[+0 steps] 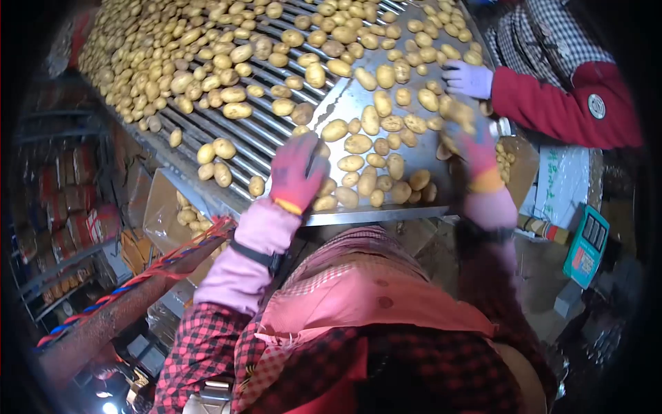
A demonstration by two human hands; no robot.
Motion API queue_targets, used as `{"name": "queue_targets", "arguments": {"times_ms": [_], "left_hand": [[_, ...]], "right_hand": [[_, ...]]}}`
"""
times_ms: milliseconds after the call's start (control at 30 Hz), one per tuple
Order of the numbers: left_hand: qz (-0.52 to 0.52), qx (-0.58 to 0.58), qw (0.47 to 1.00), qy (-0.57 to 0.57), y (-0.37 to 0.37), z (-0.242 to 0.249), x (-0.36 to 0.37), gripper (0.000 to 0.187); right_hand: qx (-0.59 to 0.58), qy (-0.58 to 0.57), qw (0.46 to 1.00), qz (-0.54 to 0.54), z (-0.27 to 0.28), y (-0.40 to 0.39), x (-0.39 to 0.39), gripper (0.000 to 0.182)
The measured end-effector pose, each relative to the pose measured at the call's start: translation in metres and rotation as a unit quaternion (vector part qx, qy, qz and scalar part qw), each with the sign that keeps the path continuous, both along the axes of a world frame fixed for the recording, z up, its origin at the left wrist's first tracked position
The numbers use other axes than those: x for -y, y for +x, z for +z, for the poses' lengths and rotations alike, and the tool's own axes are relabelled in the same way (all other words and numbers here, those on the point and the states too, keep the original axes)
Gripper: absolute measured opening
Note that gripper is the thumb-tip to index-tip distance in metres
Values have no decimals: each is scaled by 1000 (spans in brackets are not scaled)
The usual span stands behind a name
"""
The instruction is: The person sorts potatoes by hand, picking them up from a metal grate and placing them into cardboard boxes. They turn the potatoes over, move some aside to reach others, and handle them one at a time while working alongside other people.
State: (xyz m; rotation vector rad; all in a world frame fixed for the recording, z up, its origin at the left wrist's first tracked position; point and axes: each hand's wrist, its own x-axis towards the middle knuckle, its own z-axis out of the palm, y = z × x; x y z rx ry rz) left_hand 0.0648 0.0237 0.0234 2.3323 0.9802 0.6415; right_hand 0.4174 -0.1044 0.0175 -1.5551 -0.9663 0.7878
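My left hand (298, 172), in a pink and grey glove, lies at the border between the roller bars and the smooth metal tray. Its fingers are stretched out against potatoes (336, 130), partly covering them. My right hand (474, 148), gloved in red and blue-grey with an orange cuff, is over the tray's right edge and smeared by motion. A blurred potato (460, 116) is at its fingertips and seems held there. Loose potatoes (367, 181) cover much of the metal tray (431, 181) between my hands.
Many potatoes (179, 55) lie on the roller bars (238, 141). A co-worker's gloved hand (469, 79) reaches in from the right. Below the tray's right edge stands a box of potatoes (520, 165). A pole wrapped with cords (138, 290) crosses the lower left.
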Motion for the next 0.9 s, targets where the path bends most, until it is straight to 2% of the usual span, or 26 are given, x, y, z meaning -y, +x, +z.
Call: {"name": "queue_targets", "arguments": {"times_ms": [33,67,100,133,167,200,233,267,300,333,400,433,467,500,533,600,633,667,733,800,833,867,900], "left_hand": [[-15,-49,997,55,15,-5,-9,53],[-30,-96,989,111,30,-10,-18,57],[-32,-143,984,103,41,-17,-23,61],[-35,-189,977,95,50,-26,-26,65],[-40,-209,971,109,53,-38,-30,71],[-48,-242,962,120,57,-40,-35,73],[-38,-253,962,91,59,-36,-36,74],[-27,-268,961,63,59,-32,-37,75],[-24,-204,976,76,55,-27,-35,79],[-17,-163,983,79,47,-25,-30,80],[2,-73,993,92,32,-19,-21,83],[7,-44,997,58,25,-11,-14,87],[27,-35,999,16,18,0,-2,85],[42,-15,999,-2,9,9,6,85],[59,5,998,-20,1,16,14,84],[73,33,989,-121,-20,22,32,75],[71,138,915,-372,-32,24,40,71],[59,242,768,-591,-46,25,50,66],[-11,328,628,-706,-80,31,71,61],[2,367,534,-762,-115,42,98,55],[-36,351,541,-763,-131,21,110,55],[-45,337,632,-696,-146,20,120,55],[-43,315,717,-620,-159,19,130,56]], "right_hand": [[-191,14,979,-69,35,4,40,62],[-113,21,985,-132,24,20,74,60],[-33,17,979,-198,15,35,108,58],[-46,22,962,-268,27,32,133,57],[127,-127,946,-269,24,34,156,58],[291,-271,881,-256,13,38,179,58],[438,-403,771,-229,5,38,189,59],[427,-321,819,-209,-11,35,189,56],[412,-235,861,-186,-23,22,172,54],[313,-204,920,-122,-33,7,141,48],[383,-59,922,9,-52,-49,74,39],[363,-61,927,67,-32,-81,41,38],[418,-169,884,125,-5,-113,9,42],[482,-237,817,210,-7,-128,-23,49],[511,-287,767,263,-15,-137,-50,48],[537,-272,752,269,-29,-148,-76,45],[533,-277,752,273,-26,-155,-87,45],[530,-292,745,282,-21,-159,-96,46],[521,-312,743,283,-35,-159,-112,51],[477,-271,815,189,-37,-155,-104,55],[407,-228,870,162,-16,-164,-100,56],[324,-179,918,145,3,-180,-94,57],[334,-22,926,173,-7,-189,-86,60]]}}
